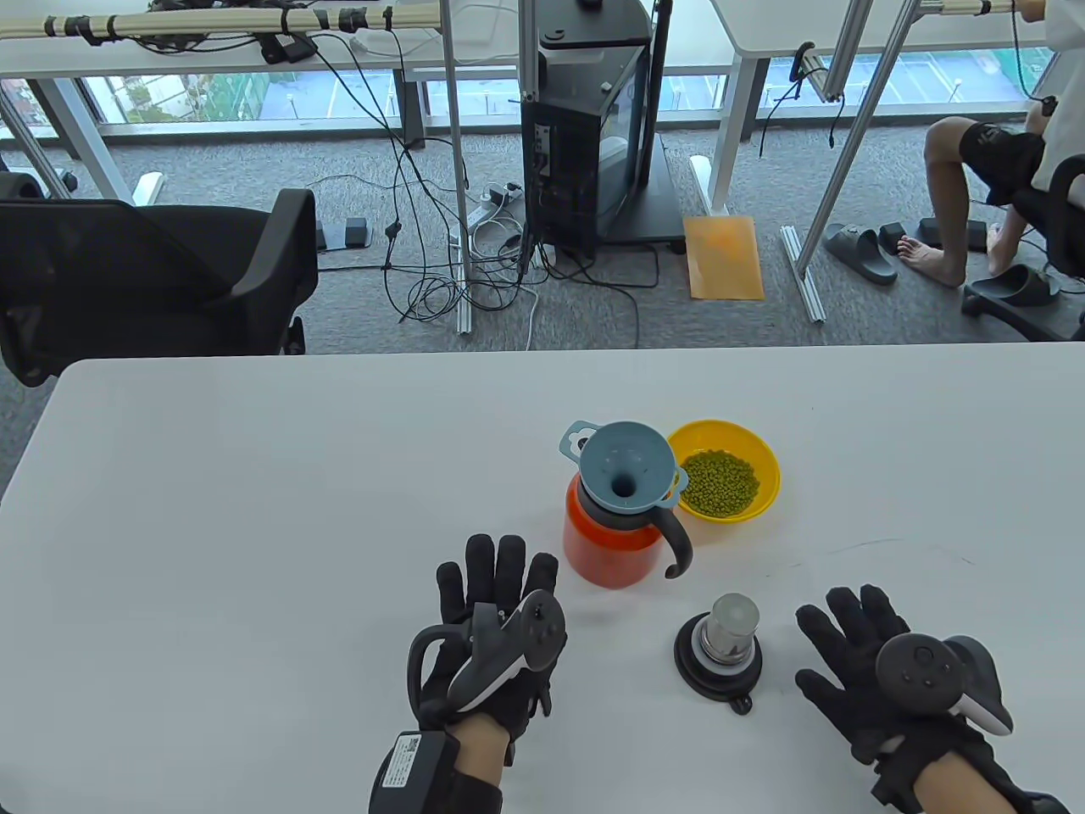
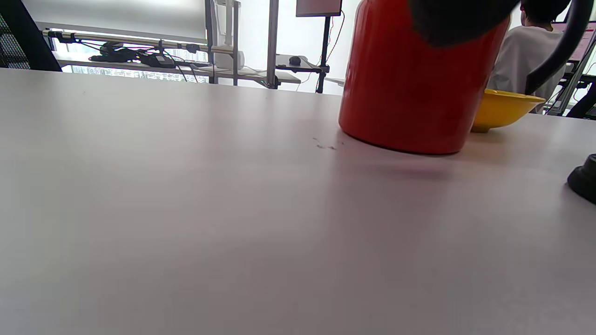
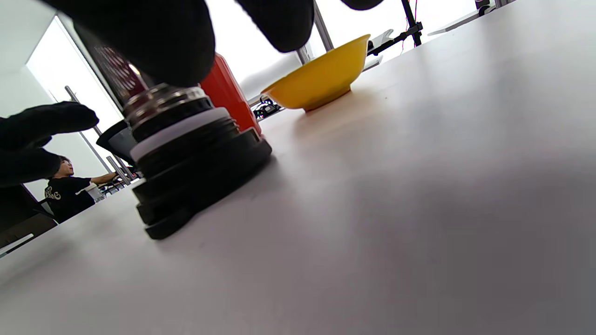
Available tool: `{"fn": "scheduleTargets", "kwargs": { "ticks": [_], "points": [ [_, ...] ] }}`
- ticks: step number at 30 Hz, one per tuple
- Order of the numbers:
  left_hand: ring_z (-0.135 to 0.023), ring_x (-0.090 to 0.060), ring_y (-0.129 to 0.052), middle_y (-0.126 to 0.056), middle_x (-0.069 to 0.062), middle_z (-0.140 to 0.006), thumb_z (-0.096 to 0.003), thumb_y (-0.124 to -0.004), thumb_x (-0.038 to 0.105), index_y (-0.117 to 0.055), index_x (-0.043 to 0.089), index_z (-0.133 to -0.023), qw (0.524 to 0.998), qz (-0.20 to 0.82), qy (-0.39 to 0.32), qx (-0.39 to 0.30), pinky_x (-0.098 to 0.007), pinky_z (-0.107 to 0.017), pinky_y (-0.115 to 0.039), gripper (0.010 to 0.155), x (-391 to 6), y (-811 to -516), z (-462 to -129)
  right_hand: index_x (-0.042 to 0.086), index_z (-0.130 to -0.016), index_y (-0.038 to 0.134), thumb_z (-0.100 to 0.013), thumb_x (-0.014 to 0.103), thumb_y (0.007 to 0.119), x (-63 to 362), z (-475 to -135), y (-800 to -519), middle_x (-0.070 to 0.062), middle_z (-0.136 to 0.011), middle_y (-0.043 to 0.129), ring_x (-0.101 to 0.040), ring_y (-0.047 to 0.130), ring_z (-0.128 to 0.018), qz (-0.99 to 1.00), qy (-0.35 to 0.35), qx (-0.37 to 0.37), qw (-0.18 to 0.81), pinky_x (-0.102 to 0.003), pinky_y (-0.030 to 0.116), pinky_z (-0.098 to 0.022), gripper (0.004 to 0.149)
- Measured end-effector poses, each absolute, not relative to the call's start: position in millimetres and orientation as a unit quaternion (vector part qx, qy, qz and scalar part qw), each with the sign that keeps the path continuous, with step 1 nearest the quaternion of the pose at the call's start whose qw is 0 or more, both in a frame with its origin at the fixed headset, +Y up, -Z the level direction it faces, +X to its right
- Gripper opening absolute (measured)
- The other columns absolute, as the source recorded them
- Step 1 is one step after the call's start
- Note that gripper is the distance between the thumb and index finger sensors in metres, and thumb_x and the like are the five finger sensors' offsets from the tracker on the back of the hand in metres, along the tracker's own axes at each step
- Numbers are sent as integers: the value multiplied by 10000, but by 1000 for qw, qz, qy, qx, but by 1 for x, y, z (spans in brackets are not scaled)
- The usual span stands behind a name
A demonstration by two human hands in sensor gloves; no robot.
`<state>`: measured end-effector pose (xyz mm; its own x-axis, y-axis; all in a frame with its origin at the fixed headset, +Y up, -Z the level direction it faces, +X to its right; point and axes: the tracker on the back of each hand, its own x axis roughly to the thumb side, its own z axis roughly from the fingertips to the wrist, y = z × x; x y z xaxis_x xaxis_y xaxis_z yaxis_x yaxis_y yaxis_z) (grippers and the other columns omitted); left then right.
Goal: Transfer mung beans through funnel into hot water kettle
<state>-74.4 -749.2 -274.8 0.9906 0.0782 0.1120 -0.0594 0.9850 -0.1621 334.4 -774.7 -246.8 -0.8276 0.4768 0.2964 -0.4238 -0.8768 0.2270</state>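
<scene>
An orange kettle (image 1: 609, 543) with a black handle stands mid-table, a blue funnel (image 1: 627, 465) seated in its mouth. A yellow bowl (image 1: 746, 445) of green mung beans (image 1: 720, 482) sits right behind it. The kettle's black lid (image 1: 718, 657) lies upside down in front of the kettle. My left hand (image 1: 496, 593) lies flat and empty, left of the kettle. My right hand (image 1: 852, 644) lies flat and empty, right of the lid. The kettle (image 2: 414, 88) and bowl (image 2: 505, 108) show in the left wrist view; the lid (image 3: 195, 158) and bowl (image 3: 321, 79) show in the right wrist view.
The white table (image 1: 254, 526) spreads wide to the left and right of the objects. Beyond its far edge are an office chair (image 1: 153, 271), cables and a black computer case (image 1: 585, 144) on the floor.
</scene>
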Motion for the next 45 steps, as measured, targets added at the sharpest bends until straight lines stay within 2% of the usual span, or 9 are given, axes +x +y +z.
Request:
{"fn": "scheduleTargets", "kwargs": {
  "ticks": [7, 16, 23, 27, 37, 45],
  "points": [
    [-1010, -303, 91, -15, 57, -1136, -417, -684, 605, -201, 428, -1061, 991, 48, -63, -104, -603, -724, -78, 824, -75, -777, -278, 29, -1110, 450, -526, 420, 732, 337, -247, -777, -352, -1072, 196, -625, 26, -902, 955, 78, 161, 235, -795, 176, -562, 758],
    [-1006, -312, 89, -24, 48, -1138, -415, -682, 608, -228, 430, -1065, 992, 37, -63, -105, -609, -716, -77, 812, -80, -781, -275, 74, -1114, 435, -528, 260, 681, 332, -261, -765, -351, -1073, 221, -626, 47, -910, 958, 91, 134, 238, -797, 177, -568, 663],
    [-1008, -313, 84, -32, 47, -1140, -415, -679, 606, -246, 432, -1065, 991, 45, -67, -107, -610, -716, -80, 800, -77, -781, -273, 103, -1113, 416, -523, 253, 673, 317, -318, -735, -352, -1072, 234, -630, 79, -918, 961, 109, 116, 226, -797, 195, -573, 661],
    [-1008, -316, 81, -36, 47, -1141, -415, -676, 606, -255, 432, -1065, 990, 49, -65, -112, -610, -716, -82, 794, -80, -783, -273, 118, -1112, 417, -522, 261, 672, 311, -351, -729, -349, -1073, 236, -625, 79, -923, 961, 118, 87, 236, -796, 189, -577, 658],
    [-1010, -317, 75, -43, 44, -1143, -414, -669, 608, -263, 429, -1065, 990, 66, -57, -114, -611, -716, -85, 787, -85, -785, -271, 153, -1115, 419, -528, 302, 668, 306, -407, -759, -358, -1070, 266, -635, 121, -925, 937, 155, 25, 313, -800, 205, -573, 655],
    [-1010, -318, 73, -49, 43, -1144, -414, -668, 608, -277, 429, -1064, 989, 75, -51, -117, -611, -716, -85, 779, -90, -786, -272, 108, -1120, 417, -531, 430, 698, 306, -426, -783, -354, -1072, 275, -649, 127, -911, 911, 176, -9, 373, -802, 207, -558, 728]
  ]
}}
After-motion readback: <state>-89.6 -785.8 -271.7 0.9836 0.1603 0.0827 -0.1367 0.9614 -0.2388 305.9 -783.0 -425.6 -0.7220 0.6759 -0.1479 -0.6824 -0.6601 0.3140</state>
